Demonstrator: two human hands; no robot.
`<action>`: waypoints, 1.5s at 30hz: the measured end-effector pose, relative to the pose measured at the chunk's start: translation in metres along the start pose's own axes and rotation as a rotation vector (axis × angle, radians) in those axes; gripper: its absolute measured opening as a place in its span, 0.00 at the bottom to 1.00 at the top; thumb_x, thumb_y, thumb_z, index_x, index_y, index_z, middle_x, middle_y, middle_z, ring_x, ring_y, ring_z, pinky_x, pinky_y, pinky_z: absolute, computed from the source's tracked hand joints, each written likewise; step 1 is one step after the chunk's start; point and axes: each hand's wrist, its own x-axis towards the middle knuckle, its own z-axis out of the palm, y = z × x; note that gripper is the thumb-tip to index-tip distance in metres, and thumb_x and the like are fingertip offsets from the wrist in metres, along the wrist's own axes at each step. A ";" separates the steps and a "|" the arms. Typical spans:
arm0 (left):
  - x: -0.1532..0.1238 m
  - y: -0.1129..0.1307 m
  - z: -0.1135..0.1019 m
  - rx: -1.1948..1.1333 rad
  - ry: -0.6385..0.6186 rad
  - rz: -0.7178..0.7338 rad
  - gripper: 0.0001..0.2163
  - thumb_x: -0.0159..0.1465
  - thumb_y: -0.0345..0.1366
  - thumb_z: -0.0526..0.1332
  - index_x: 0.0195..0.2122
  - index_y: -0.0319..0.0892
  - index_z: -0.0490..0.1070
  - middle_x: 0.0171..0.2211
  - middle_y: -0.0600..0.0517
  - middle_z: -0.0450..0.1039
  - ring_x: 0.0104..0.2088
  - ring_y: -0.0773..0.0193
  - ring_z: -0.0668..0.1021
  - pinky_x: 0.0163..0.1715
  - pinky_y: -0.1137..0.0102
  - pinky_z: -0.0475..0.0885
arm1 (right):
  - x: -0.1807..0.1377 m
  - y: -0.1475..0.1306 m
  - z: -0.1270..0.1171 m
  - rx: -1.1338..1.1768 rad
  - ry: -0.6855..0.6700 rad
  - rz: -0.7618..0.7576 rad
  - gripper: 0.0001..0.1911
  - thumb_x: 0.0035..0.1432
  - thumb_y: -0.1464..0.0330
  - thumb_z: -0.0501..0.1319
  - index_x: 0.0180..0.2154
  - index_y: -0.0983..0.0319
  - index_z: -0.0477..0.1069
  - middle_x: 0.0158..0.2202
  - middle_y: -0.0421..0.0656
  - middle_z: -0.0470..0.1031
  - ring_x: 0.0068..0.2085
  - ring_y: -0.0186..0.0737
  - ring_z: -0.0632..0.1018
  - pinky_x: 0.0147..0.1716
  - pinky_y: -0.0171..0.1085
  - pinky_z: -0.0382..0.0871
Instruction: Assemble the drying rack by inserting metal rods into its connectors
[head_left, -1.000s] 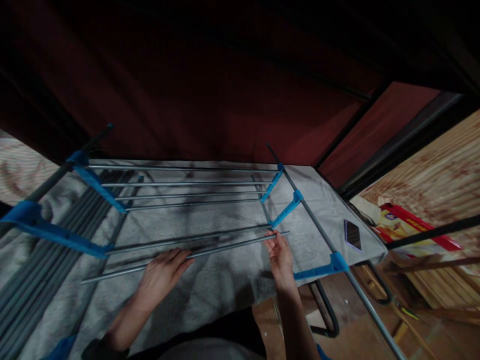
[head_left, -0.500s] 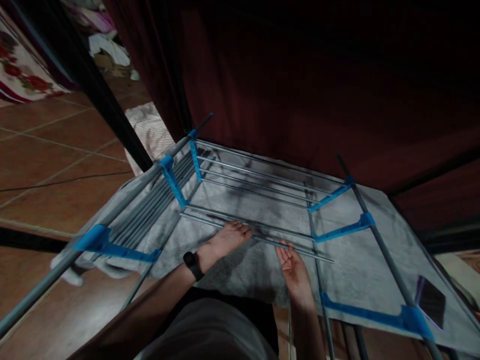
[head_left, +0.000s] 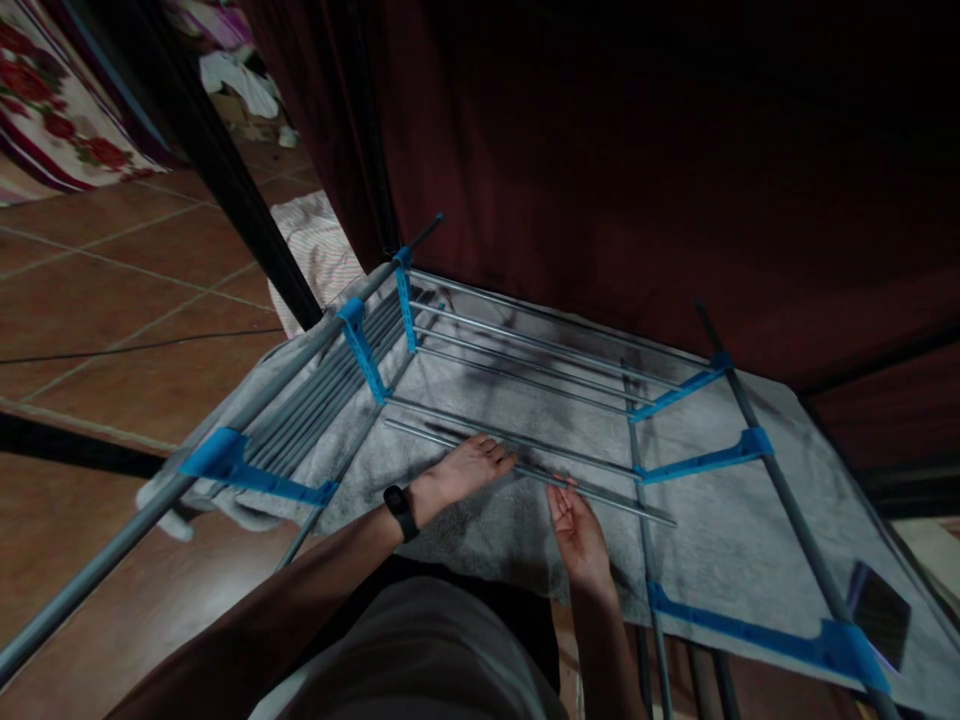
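The loose rod (head_left: 622, 503) remained across the rack (head_left: 525, 343), above the towel (head_left: 712, 540). The right hand (head_left: 577, 528) had been moved inward from its end, open beneath it; the left hand (head_left: 469, 465) was laid flat on top.

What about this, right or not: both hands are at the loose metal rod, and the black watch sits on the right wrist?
Not right. The head view shows the black watch on the left wrist, behind the left hand. The right hand wears none; both hands are at the loose metal rod.
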 end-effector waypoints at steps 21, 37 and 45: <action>-0.040 -0.032 0.010 -0.064 0.012 -0.396 0.16 0.73 0.24 0.54 0.55 0.39 0.78 0.46 0.42 0.81 0.49 0.51 0.79 0.54 0.58 0.68 | 0.005 -0.019 -0.007 0.083 0.135 0.006 0.05 0.62 0.74 0.71 0.39 0.59 0.79 0.39 0.37 0.86 0.42 0.30 0.87 0.50 0.30 0.83; -0.059 -0.058 0.016 -1.265 0.832 -1.107 0.13 0.55 0.33 0.68 0.43 0.45 0.80 0.33 0.51 0.80 0.34 0.58 0.80 0.39 0.67 0.74 | 0.008 -0.021 -0.007 0.110 0.159 -0.051 0.06 0.59 0.73 0.70 0.37 0.57 0.79 0.39 0.38 0.85 0.42 0.33 0.86 0.50 0.34 0.83; -0.053 -0.047 -0.006 -1.826 0.993 -1.213 0.21 0.44 0.29 0.74 0.42 0.39 0.80 0.26 0.53 0.78 0.30 0.64 0.80 0.33 0.73 0.72 | 0.003 -0.021 -0.001 0.111 0.145 -0.073 0.08 0.55 0.71 0.74 0.37 0.57 0.79 0.39 0.38 0.85 0.43 0.36 0.86 0.51 0.37 0.83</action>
